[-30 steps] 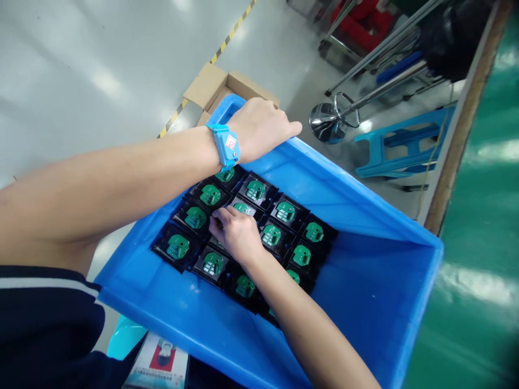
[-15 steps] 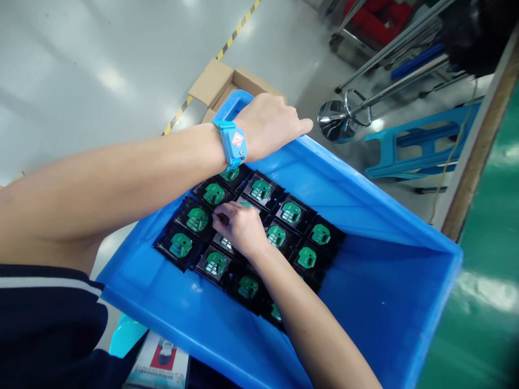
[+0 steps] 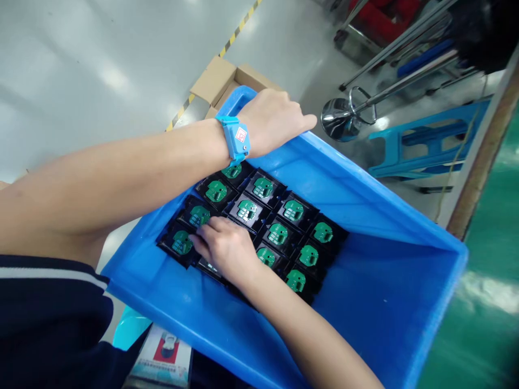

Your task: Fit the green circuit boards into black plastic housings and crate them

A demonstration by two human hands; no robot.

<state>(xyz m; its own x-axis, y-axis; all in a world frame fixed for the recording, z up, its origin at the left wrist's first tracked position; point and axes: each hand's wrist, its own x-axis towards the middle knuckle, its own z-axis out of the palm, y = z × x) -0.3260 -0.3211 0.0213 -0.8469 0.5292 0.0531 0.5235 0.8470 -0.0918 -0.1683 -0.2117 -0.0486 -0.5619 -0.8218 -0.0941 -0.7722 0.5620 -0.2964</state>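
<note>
A big blue plastic bin [image 3: 377,281] is tilted toward me. Several black parts with green circuit boards [image 3: 278,234] lie in rows on its bottom. My left hand [image 3: 273,120], with a blue wrist strap [image 3: 235,138] on the wrist, is wrapped over the bin's far rim. My right hand [image 3: 221,247] reaches down into the bin and lies on the black parts near the lower left of the rows. Its fingers are curled and reach toward one part by the bin's left wall. Whether they hold that part is hidden.
A cardboard box [image 3: 219,81] stands on the grey floor behind the bin. To the right are a chrome stool base [image 3: 343,121], a blue plastic stool [image 3: 430,143] and a green bench top [image 3: 492,259]. A printed sheet [image 3: 164,356] lies below the bin.
My right hand has slid left and down across the rows, from the middle parts to those near the bin's left wall. My left hand stays on the rim.
</note>
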